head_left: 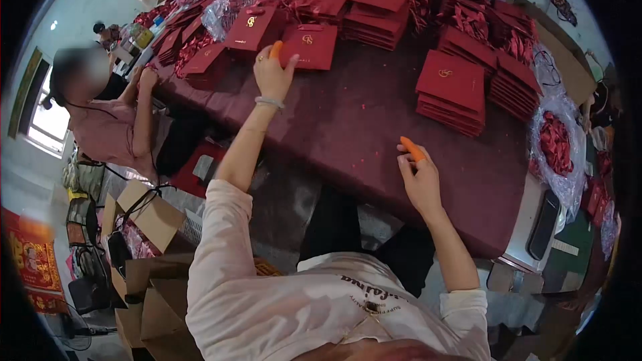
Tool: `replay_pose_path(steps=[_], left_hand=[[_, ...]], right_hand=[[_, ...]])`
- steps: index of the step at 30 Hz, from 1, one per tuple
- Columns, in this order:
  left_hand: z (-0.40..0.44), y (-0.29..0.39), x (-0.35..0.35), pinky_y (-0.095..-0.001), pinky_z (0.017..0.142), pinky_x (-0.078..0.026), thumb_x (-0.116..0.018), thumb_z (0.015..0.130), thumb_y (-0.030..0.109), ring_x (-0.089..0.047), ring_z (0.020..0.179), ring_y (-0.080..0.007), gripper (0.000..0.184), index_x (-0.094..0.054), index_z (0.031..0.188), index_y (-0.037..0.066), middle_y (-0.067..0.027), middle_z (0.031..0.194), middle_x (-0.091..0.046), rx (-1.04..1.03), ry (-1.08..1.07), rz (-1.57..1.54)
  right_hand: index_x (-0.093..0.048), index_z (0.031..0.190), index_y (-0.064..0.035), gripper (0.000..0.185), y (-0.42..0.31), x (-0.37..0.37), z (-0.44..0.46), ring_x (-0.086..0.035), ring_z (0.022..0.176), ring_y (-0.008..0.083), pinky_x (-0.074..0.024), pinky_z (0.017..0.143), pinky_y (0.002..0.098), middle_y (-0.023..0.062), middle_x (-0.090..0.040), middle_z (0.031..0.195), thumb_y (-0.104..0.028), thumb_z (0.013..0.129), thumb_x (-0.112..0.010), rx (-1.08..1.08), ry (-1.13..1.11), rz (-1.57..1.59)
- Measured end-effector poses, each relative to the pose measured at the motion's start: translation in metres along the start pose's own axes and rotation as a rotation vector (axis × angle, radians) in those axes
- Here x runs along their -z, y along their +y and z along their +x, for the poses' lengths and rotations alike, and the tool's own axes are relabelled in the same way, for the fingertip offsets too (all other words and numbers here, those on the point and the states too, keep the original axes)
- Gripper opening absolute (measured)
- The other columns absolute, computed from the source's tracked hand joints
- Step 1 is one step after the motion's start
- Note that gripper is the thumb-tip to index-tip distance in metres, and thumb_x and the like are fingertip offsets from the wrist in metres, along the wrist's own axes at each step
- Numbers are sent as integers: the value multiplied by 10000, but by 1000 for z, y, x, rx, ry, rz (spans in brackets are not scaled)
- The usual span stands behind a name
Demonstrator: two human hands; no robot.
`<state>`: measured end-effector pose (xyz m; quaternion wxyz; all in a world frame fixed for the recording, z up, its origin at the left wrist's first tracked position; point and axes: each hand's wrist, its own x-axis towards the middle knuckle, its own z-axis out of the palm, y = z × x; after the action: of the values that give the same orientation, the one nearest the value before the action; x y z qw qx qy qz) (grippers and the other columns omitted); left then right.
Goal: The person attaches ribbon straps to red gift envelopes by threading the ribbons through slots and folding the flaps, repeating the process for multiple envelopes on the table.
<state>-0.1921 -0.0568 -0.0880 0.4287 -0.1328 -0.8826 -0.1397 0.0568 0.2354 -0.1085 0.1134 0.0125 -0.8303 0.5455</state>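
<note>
My left hand (273, 79) reaches out over the far side of the table, an orange finger cot on its index finger. Its thumb and index finger are apart, at the left edge of a flat red paper gift bag (313, 48) with a gold emblem; whether they press on it I cannot tell. Another red bag (253, 29) lies just beyond that hand. My right hand (422, 177) hovers near the front edge of the table, fingers apart and holding nothing, also with an orange finger cot. A pile of red bags (452, 87) is beyond it.
The dark red cloth-covered table (348, 124) bears more stacked bags (378, 10) and red ribbons along its back. A plastic bag of ribbons (556, 144) and a phone (543, 225) are at right. A seated co-worker (114, 117) is at left, near open cardboard boxes (157, 217).
</note>
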Motion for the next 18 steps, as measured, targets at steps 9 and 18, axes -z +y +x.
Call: replay_pose_path(steps=[9,18], left_hand=[[0,70,-35,-528,975,-324,-648,703,549,-373,1247,-359,781,-454,1275,53,-185,1332,-419,1,-243,0],[1,36,-47,-455,955,-366,-656,770,292,-448,1192,-298,498,-531,1192,59,-107,1276,-494,-48,-325,-92]], right_hand=[[-554,1148,-2,284,-5,-2,-1,-576,848,163,-457,746,264,81,-582,1031,-64,873,-523,24,-21,-35],[-559,1137,3,277,-7,-3,-2,-582,838,173,-463,738,268,92,-575,1010,-65,870,-534,32,-2,14]])
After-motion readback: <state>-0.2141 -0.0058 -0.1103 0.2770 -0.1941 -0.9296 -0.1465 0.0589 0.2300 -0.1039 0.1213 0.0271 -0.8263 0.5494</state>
